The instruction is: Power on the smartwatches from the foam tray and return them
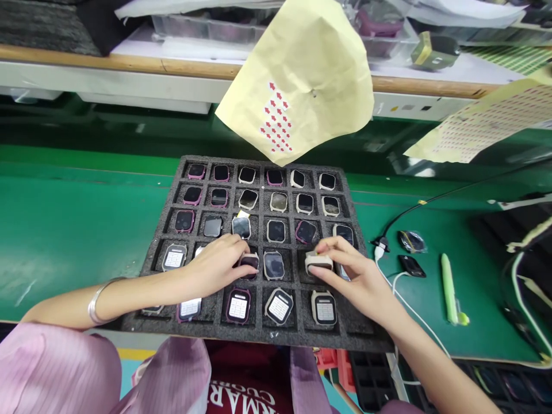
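Note:
A black foam tray (263, 310) with square compartments holds several smartwatch bodies without straps. My left hand (219, 261) reaches into it, with thumb and fingers closed around the sides of a dark-faced smartwatch (248, 260) in its compartment. In my right hand (351, 270), thumb and fingertips pinch a cream-cased smartwatch (319, 263), tilted over a compartment at the right. Between the hands sits another smartwatch (274, 265) with a dark screen. In the nearest row, a purple smartwatch (238, 306) and a cream one (324, 308) show lit white screens.
A yellow sheet with red arrow stickers (297, 86) hangs from the shelf edge (190, 68) over the tray's far side. On the green table (86, 230), right of the tray, lie a white cable (414, 313), a small black charger (411, 265) and a light-green pen-like tool (448, 287).

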Demonstrator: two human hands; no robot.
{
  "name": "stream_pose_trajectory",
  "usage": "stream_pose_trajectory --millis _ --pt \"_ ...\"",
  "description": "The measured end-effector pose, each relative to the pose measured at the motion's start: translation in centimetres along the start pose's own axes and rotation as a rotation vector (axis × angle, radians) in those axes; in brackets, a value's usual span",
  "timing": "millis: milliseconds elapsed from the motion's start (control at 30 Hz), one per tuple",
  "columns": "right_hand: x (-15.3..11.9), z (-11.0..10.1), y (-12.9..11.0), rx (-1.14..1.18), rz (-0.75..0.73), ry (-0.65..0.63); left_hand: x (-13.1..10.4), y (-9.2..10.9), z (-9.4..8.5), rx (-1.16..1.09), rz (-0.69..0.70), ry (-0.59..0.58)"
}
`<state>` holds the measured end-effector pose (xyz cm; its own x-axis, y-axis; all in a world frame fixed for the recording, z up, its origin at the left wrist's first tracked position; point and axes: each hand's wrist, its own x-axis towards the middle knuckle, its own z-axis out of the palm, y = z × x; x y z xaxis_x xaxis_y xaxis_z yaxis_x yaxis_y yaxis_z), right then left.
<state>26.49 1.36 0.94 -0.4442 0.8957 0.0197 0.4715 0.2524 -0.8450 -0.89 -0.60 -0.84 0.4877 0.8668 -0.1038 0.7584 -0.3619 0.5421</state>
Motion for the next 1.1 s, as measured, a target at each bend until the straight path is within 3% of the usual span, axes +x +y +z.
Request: stream_pose_trajectory --millis 167,267,433,633,833,1100 --pt "1.9 -0.1 -1.2 0.544 0.117 -0.116 0.1 0.2 -1.9 -0.701 -0.004 0.052" --pt "2.7 0.9 -2.0 0.748 0.185 -0.128 0.6 0.9 -2.9 -1.179 -0.123 0.034" --pt "3.5 2.2 -2.9 0.840 0.274 -0.175 1.4 1.2 -3.5 -1.473 -0.233 0.135" --pt "3.6 2.6 -2.5 0.860 0.288 -0.284 1.5 0.8 -2.4 -1.469 -0.275 0.134" --pt "3.8 2.4 -1.8 0.799 0.186 -0.331 1.5 0.7 -1.7 -1.090 -0.196 0.108" --pt "4.0 2.2 -1.6 0.725 0.166 -0.303 1.0 0.3 -1.5 -0.874 -0.113 0.151"
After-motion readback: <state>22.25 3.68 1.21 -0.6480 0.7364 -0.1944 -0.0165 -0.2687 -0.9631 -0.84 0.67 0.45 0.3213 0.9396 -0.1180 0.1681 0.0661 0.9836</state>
